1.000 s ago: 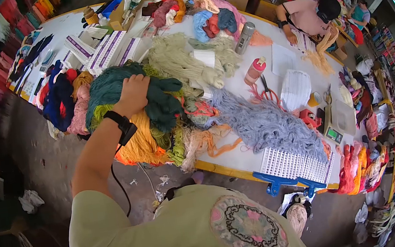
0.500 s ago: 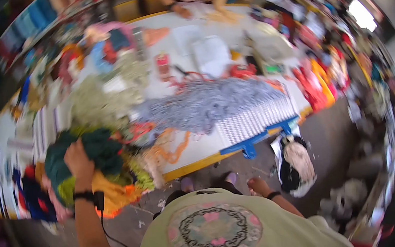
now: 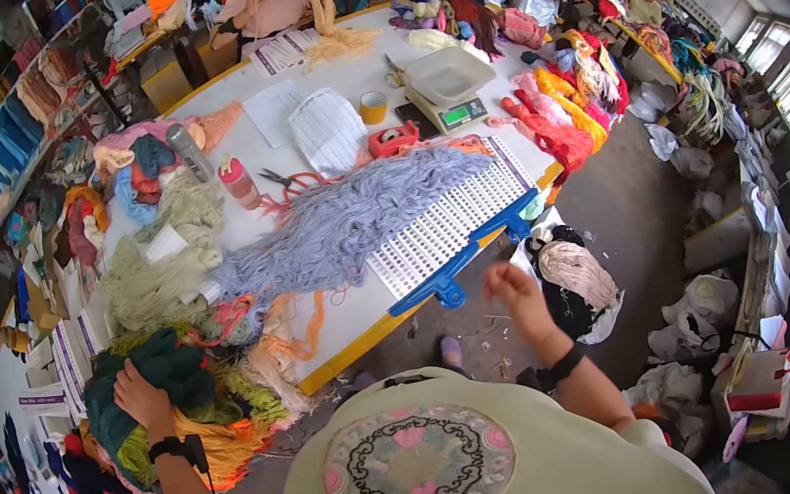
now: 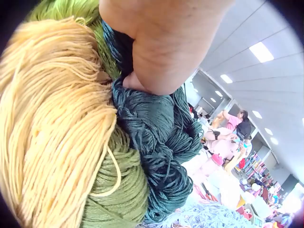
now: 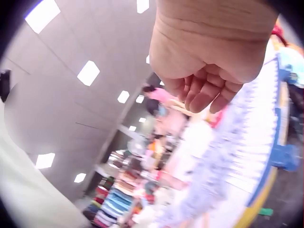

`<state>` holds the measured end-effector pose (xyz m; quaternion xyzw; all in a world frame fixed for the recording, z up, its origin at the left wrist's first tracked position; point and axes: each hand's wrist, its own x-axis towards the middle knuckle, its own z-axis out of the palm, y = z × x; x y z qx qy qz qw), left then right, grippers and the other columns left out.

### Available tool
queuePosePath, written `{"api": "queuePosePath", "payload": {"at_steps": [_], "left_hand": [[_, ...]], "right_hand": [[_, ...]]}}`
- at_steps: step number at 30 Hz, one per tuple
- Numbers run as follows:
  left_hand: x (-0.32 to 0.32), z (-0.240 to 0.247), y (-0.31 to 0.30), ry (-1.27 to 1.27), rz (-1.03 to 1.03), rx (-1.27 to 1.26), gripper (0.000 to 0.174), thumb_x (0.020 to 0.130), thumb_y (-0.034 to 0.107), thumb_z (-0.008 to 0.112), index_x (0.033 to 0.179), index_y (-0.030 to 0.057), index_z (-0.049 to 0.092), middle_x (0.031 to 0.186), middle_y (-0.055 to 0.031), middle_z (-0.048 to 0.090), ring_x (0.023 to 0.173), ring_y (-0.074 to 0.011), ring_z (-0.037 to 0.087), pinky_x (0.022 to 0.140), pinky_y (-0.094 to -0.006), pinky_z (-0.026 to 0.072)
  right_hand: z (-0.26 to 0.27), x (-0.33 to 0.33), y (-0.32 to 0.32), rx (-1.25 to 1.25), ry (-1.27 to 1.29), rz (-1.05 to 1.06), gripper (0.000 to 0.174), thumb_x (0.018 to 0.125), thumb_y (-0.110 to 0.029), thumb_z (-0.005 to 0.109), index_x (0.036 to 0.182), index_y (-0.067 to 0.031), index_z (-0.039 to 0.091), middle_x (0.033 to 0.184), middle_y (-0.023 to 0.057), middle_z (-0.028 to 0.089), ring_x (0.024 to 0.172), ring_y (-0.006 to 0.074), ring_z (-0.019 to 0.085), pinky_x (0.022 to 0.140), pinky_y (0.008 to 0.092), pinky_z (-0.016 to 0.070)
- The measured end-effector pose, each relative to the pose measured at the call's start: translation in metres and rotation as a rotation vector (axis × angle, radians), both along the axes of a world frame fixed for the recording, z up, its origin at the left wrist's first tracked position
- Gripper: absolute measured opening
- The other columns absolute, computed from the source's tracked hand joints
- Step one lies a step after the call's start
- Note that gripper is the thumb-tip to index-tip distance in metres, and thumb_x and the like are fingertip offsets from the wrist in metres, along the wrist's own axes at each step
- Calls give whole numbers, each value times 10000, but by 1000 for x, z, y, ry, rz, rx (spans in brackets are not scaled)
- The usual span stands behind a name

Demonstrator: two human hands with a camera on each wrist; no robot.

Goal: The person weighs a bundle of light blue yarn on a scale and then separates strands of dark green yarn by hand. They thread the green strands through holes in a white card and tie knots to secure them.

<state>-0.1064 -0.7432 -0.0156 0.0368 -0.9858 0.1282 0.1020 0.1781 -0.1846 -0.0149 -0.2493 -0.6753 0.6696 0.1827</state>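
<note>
My left hand [image 3: 141, 396] rests on a heap of dark green yarn [image 3: 175, 369] at the table's left front. In the left wrist view, the thumb side presses against the dark green yarn [image 4: 147, 118], and the other fingers are hidden. Yellow-orange yarn [image 4: 52, 118] and olive green yarn [image 4: 118, 190] lie beside it. Held in the air off the table's front edge, my right hand [image 3: 521, 302] has loosely curled fingers and holds nothing. Nearest to it is a blue clamp bar [image 3: 463, 266] along a white sheet with rows of holes [image 3: 443, 230]. Grey-blue yarn [image 3: 359, 206] lies across that sheet.
Behind the yarn stand a pink bottle [image 3: 238, 183], a grey flask [image 3: 190, 152], scissors [image 3: 290, 181], a red tape dispenser [image 3: 394, 140] and a scale [image 3: 444, 88]. A bag with pale pink yarn [image 3: 575, 272] is on the floor right of the table. Someone sits opposite.
The head view has swung right. My right hand, out of sight at first and then low by my side, has risen near the blue clamp bar. My left hand stays on the dark green yarn.
</note>
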Motion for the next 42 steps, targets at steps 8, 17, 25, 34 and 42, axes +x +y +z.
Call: {"api": "queuePosePath", "payload": {"at_steps": [8,17,25,34,42], "left_hand": [[-1,-7,11,-32,36,-82,770,689,8,704,1381,90,375,1270,-91,452,1182,-289,424,1037,-403,312],[0,-9,13,-30,39,-88,764,703,16,698,1387,81,365,1245,-93,453,1173,-293,425,1043,-402,301],[0,-6,18,-49,48,-93,772,710,33,723,1390,81,361,1247,-97,452,1172,-300,424,1046,-404,297],[2,-1,22,-80,52,-55,783,706,21,710,1398,67,346,1281,-106,435,1199,-297,409,1064,-412,273],[7,4,29,-19,34,-31,793,645,72,742,1358,97,395,1200,-81,470,1167,-277,430,1048,-394,284]], "right_hand": [[285,-1,-31,49,1423,946,192,850,-25,532,701,-93,631,727,61,649,618,159,627,694,291,513],[338,21,-45,-81,1113,1161,258,812,141,440,704,-49,578,718,53,591,608,123,573,924,328,504],[323,3,-57,169,1696,827,248,815,121,446,714,-50,593,722,46,590,588,120,547,870,317,530],[321,-26,-71,112,1816,810,238,803,116,476,702,-56,606,717,46,602,615,118,579,877,306,523],[321,-7,-66,-150,1475,1047,168,773,89,543,698,-48,604,684,52,598,547,127,568,679,253,523]]}}
